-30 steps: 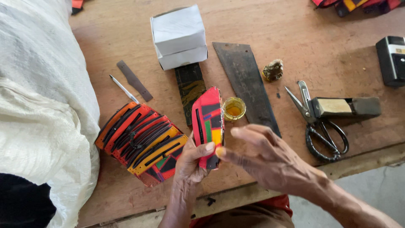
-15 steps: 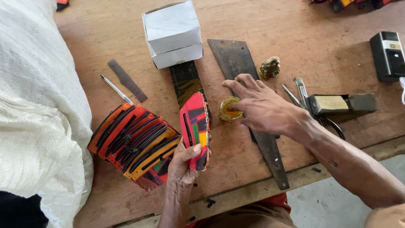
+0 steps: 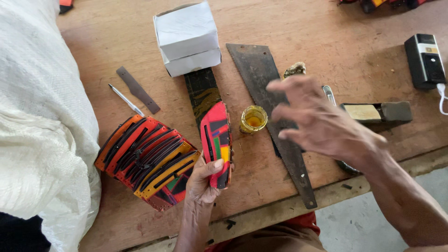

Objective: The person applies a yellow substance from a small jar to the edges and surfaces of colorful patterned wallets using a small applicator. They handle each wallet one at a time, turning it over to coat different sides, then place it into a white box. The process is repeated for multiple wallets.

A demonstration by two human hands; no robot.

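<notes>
My left hand grips a red sandal sole with multicoloured patches, held upright on its edge above the wooden table. My right hand hovers open, fingers spread, above the dark saw blade, just right of a small yellow glue pot. It holds nothing and is a little blurred. A fanned stack of similar red and orange soles lies left of my left hand.
A white cardboard box stands at the back on a dark strip. A pen and a metal strip lie at left beside a white sack. A block-shaped tool and a black device sit at right.
My right hand moved from the sole to the glue pot, then lifted back to the right and now hovers open over the saw blade. My left hand keeps holding the sole.
</notes>
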